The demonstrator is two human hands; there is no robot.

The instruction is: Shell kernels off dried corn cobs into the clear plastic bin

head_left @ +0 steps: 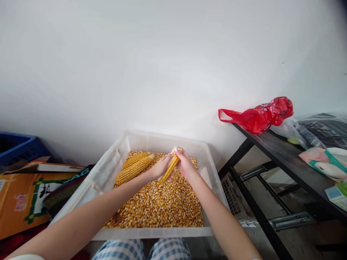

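Between my two hands is a partly stripped corn cob [170, 169], tilted, its lower end just above the loose kernels. My left hand [162, 167] is closed around its left side. My right hand [184, 163] grips its upper right, with the fingertips of both hands meeting near the top. Under them, loose corn kernels [162, 206] cover the bottom of a translucent plastic bin [211, 169]. Whole ears of corn [137, 169] lie on the kernels at the bin's left, close to my left hand. The fingers partly hide the cob.
A cardboard box [16, 202] and a blue crate [18, 148] stand left of the bin. To the right is a black-framed table [282, 151] with a red plastic bag [260, 115] at its corner. A white wall [162, 65] rises behind the bin.
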